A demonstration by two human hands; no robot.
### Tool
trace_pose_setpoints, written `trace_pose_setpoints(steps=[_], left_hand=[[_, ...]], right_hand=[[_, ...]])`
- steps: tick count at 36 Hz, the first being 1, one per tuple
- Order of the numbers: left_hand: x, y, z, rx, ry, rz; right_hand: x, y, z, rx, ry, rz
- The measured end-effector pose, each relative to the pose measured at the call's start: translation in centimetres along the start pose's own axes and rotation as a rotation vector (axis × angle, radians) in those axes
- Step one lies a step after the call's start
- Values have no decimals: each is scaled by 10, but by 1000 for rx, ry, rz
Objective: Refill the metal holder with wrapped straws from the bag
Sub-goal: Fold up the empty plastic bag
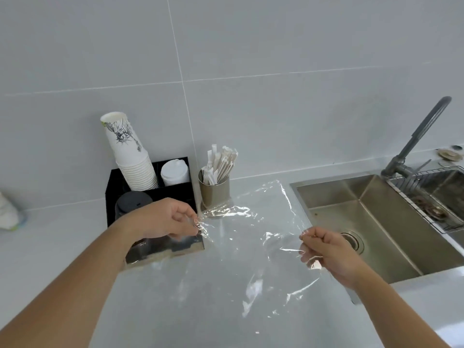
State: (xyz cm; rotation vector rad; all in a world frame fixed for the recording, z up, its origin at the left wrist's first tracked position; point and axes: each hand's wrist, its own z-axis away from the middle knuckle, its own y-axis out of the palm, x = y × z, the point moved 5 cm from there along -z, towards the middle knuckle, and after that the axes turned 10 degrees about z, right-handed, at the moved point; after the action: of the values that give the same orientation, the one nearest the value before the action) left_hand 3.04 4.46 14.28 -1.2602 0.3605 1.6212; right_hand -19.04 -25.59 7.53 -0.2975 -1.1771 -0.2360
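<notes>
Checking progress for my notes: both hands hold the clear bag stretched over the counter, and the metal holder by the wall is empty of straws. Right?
Not quite. The head view shows the metal holder already packed with wrapped straws, not empty. The rest stands: the left hand and right hand each pinch an edge of the clear bag over the counter.

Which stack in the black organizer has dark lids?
The front stack, nearest the left hand, has dark grey lids; the white lids and paper cups stand behind it.
</notes>
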Motion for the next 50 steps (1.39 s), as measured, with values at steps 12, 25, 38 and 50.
trace_pose_setpoints(steps=[12, 25, 38, 50], left_hand=[[137, 18, 52, -133, -286, 692], [230, 120, 75, -525, -431, 1282], [226, 123, 76, -694, -439, 942], [239, 97, 85, -845, -307, 1070]], right_hand=[[-44, 2, -3, -92, 130, -37], [-109, 13, -4, -51, 410, -115], [-144, 31, 19, 215, 509, 11], [-156, 54, 39, 290, 573, -86]])
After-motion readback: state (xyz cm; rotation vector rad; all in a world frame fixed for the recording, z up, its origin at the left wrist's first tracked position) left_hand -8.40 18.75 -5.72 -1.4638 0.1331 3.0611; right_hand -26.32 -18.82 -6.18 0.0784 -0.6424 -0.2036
